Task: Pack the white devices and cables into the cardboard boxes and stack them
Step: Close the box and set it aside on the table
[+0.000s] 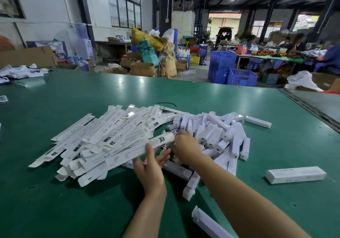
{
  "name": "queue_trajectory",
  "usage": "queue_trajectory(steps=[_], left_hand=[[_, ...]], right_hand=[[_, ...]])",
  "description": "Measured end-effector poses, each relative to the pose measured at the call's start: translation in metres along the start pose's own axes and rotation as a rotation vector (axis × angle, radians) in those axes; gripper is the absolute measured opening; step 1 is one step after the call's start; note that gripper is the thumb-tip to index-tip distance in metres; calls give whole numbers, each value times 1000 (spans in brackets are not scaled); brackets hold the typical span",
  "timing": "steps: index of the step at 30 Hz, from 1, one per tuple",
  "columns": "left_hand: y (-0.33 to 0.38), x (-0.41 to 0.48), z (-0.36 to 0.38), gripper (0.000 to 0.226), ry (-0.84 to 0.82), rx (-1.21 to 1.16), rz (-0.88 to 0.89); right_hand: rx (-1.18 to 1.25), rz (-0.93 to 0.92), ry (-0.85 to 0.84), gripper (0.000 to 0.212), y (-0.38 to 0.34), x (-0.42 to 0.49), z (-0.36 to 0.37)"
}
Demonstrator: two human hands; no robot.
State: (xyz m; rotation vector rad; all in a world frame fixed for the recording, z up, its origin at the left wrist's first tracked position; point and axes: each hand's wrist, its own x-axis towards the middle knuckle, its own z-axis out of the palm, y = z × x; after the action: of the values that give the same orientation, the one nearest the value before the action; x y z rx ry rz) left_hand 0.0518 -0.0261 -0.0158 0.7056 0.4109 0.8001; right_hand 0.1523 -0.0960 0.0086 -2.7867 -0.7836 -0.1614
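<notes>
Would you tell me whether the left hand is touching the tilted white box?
Touching. The head view shows the left hand pinching the white box, thumb on top and fingers underneath.

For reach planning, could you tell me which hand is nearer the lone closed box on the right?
Right. The right hand is left of the box, in the device pile; the left hand, farther left, holds another box.

Bright overhead lamps — warped, blurry edges
</notes>
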Motion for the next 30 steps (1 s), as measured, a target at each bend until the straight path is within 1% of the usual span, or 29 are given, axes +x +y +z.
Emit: queue_trajectory(steps=[3,5,8,11,13,16,18,20,23,26,28,30], left_hand=[[0,-2,1,41,-45,34,33],[0,-4,2,38,-87,70,63],[-2,-5,2,39,-82,86,20],[-4,-7,1,34,-111,108,-46],[-6,-9,2,32,-174,149,-56],[-9,-13,4,31,-268,206,-43],[-9,-16,5,31,-298,222,-45],[-9,-17,5,31,-308,238,-49],[-8,-20,8,25,-316,258,-68],[-6,-27,9,20,-350,292,-48],[-5,-31,10,21,-356,296,-46],[-4,-33,10,21,-356,282,-58]], right_hand=[[325,157,213,21,0,-6,-16],[528,271,271,26,2,-16,-29],[865,366,239,26,13,-38,-45],[1185,393,178,11,32,-73,-55],[1307,401,155,16,46,-102,-58],[1438,369,56,18,57,-142,-57],[1547,378,89,21,61,-160,-54],[1602,375,159,26,66,-172,-48],[1594,338,215,42,70,-181,-42],[1509,326,215,57,71,-183,-41],[1398,323,199,68,71,-185,-42],[1349,334,207,73,70,-188,-42]])
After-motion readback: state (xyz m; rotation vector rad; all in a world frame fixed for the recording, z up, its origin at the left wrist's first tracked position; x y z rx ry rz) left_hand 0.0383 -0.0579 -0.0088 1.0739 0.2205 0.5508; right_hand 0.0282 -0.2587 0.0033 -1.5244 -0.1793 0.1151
